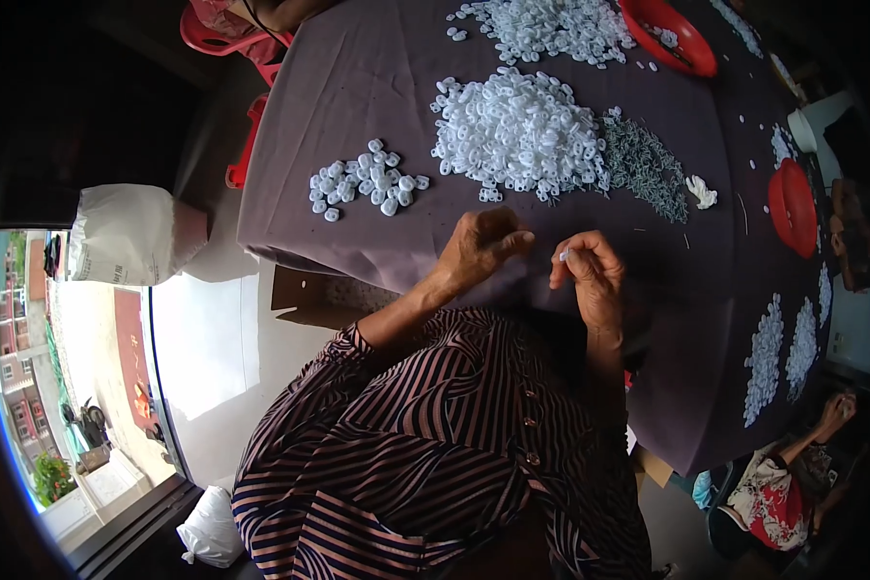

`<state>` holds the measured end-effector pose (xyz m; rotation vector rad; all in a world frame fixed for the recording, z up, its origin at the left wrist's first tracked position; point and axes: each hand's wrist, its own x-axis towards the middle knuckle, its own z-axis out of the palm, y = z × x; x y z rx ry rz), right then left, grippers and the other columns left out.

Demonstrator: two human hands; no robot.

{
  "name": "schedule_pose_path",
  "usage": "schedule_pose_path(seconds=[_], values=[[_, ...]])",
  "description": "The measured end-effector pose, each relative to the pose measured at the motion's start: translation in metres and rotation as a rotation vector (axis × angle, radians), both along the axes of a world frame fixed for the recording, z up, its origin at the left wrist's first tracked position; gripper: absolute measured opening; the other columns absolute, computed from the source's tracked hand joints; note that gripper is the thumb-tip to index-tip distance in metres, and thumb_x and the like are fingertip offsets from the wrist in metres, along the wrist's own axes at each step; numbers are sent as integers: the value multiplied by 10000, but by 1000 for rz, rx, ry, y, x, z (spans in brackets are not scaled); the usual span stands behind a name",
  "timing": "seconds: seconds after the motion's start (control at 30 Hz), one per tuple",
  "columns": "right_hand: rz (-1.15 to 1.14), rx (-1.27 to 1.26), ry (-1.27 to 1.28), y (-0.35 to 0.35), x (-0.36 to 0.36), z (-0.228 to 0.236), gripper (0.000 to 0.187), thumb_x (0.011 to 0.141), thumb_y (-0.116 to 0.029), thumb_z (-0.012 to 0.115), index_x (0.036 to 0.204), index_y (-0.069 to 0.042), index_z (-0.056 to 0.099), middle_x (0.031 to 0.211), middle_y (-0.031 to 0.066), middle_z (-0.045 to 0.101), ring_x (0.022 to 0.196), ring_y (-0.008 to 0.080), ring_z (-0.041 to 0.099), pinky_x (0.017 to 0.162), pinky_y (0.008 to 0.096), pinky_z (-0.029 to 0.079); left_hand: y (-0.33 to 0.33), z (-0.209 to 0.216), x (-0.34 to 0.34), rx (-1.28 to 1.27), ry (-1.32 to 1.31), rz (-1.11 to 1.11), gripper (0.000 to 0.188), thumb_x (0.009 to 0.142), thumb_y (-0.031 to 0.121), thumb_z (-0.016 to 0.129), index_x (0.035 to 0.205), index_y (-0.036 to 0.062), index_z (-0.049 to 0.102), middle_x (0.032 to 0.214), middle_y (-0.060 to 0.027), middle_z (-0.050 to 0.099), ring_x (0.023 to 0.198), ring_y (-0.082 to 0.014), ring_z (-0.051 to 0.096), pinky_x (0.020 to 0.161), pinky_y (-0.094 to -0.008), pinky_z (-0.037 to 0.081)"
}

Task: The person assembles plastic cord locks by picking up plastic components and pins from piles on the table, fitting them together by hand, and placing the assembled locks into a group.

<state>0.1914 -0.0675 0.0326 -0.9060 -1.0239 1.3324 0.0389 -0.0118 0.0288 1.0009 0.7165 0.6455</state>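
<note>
My right hand (594, 275) is over the near edge of the table, with a small white plastic piece (564, 255) pinched between thumb and fingertips. Just to its left, my left hand (480, 244) has its fingers curled in toward the thumb; whether anything small is between them is hidden. Beyond both hands rises a large heap of white plastic pieces (517, 130), many with holes through them. Against its right side lies a spread of thin grey metal pins or nails (648, 164). A smaller group of rounder white pieces (372, 179) is scattered to the left.
A dark cloth covers the table (358, 106). Another white heap (551, 27) and a red dish (672, 37) are at the far side; a second red dish (793, 208) stands right. A crumpled white scrap (702, 191) lies by the pins. Another person (778, 493) sits at lower right.
</note>
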Motion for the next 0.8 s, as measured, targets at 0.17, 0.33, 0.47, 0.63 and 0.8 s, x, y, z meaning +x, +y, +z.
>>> schedule_pose_path(seconds=[0.17, 0.33, 0.47, 0.63, 0.8], values=[[-116, -153, 70, 0, 4, -4, 62, 707, -66, 466, 740, -22, 437, 660, 87, 492, 498, 116, 489, 451, 225, 425, 55, -21, -27, 1221, 1018, 490, 135, 575, 60, 555, 679, 21, 479, 629, -93, 484, 585, -232, 454, 584, -304, 341], [-153, -142, 115, 5, 3, -12, 59, 704, -67, 478, 736, -24, 453, 630, 64, 491, 479, 90, 466, 451, 194, 397, 69, -41, -35, 1309, 1240, 461, 113, 615, 66, 413, 703, 9, 455, 668, -132, 447, 662, -274, 405, 579, -352, 313], [-228, -165, 71, 8, 13, -20, 72, 712, -68, 473, 768, -23, 464, 621, 46, 480, 468, 78, 441, 442, 188, 376, 75, -44, -30, 1295, 1200, 450, 151, 616, 69, 393, 734, 11, 467, 681, -138, 448, 676, -274, 406, 584, -349, 314], [-299, -192, 86, 10, 24, -23, 90, 720, -72, 466, 794, -20, 472, 624, 38, 477, 475, 73, 436, 442, 187, 376, 68, -22, -21, 1180, 829, 480, 129, 593, 82, 572, 690, 12, 524, 607, -74, 511, 568, -191, 464, 548, -291, 359], [-320, -173, 33, 15, 37, -30, 110, 714, -77, 479, 809, -24, 462, 632, 34, 479, 487, 67, 441, 448, 191, 389, 44, -3, 13, 182, -50, 173, 145, 680, 124, 539, 753, 0, 532, 671, -36, 521, 607, -93, 471, 575, -208, 373]])
